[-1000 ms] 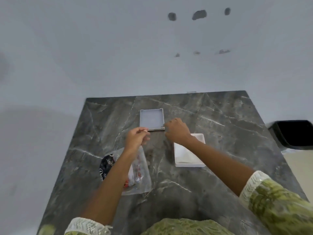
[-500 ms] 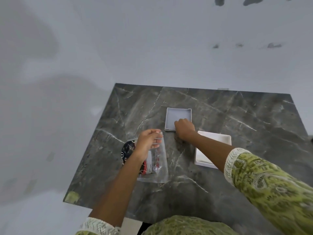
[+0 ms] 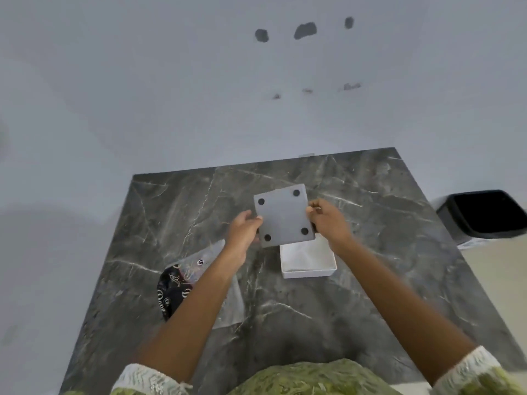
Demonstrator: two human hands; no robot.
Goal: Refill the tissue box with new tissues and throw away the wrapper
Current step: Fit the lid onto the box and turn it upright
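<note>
A grey square box bottom (image 3: 283,216) with a black round foot at each corner is held up over the table, its flat underside facing me. My left hand (image 3: 245,229) grips its left edge and my right hand (image 3: 328,220) grips its right edge. Just below it the white tissue box (image 3: 308,270) lies open on the dark marble table (image 3: 370,223), with white tissue inside. The clear plastic wrapper (image 3: 211,262) with a black printed end (image 3: 171,292) lies flat on the table to the left, partly hidden under my left forearm.
A black bin (image 3: 484,215) stands on the floor beyond the table's right edge. A pale wall runs behind the table's far edge.
The grey piece lay on the table with its hollow side up; both hands have lifted it and turned it over. My left hand has left the wrapper.
</note>
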